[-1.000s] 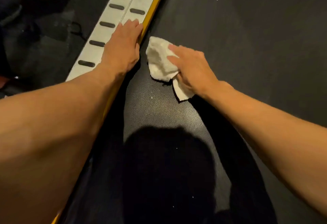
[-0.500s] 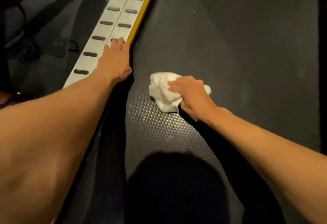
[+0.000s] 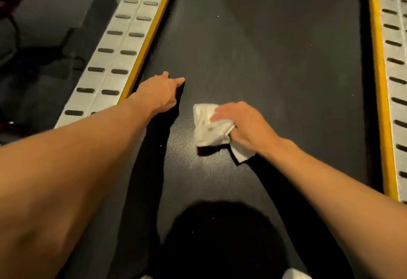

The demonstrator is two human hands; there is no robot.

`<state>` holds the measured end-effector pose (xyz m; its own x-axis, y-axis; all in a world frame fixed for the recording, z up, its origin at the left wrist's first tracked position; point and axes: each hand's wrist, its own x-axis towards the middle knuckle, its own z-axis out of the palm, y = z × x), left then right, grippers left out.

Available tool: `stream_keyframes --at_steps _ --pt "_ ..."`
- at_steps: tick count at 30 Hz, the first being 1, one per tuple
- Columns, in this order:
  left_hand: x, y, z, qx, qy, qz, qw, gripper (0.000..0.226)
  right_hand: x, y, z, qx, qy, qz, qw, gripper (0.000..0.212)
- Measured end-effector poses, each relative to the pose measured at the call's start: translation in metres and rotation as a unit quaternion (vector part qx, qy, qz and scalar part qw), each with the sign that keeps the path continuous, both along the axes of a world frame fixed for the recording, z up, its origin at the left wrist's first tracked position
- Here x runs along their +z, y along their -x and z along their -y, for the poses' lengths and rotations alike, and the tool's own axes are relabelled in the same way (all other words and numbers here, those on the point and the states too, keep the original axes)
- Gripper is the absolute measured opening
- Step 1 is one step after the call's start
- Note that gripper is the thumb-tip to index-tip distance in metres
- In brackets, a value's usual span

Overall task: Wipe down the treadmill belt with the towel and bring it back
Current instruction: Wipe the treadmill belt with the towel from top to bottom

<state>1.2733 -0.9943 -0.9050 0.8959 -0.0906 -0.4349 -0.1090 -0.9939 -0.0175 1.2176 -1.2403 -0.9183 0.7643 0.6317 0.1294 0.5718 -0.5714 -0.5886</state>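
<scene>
A crumpled white towel (image 3: 208, 127) lies pressed on the black treadmill belt (image 3: 275, 58), near its middle. My right hand (image 3: 244, 126) is closed over the towel's right side, pinning it to the belt; a corner of cloth sticks out below the wrist. My left hand (image 3: 159, 93) rests flat on the belt's left part, beside the yellow edge strip, fingers spread and holding nothing.
A silver slotted side rail (image 3: 114, 47) with a yellow strip runs along the belt's left side, and a matching rail (image 3: 394, 69) along the right. Dark floor and equipment shadows lie left of the treadmill. My head's shadow covers the near belt.
My left hand has come off the silver side rail onto the belt. My right hand has dragged the towel from beside the left rail toward the belt's middle.
</scene>
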Motion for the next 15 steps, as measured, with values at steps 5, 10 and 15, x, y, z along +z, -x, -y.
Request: stream_keyframes --at_steps 5,10,15 --pt "-0.01 0.006 0.006 0.026 0.007 -0.02 0.999 0.064 -0.003 -0.003 0.042 -0.198 0.082 -0.043 0.976 0.043" --pt "-0.006 0.016 0.026 -0.036 0.011 -0.009 0.999 0.061 0.0 0.045 0.039 -0.037 0.054 -0.037 0.997 0.054" --pt "-0.006 0.024 0.056 -0.145 0.025 0.01 0.989 0.058 0.005 0.004 0.086 -0.266 0.033 0.026 0.963 0.036"
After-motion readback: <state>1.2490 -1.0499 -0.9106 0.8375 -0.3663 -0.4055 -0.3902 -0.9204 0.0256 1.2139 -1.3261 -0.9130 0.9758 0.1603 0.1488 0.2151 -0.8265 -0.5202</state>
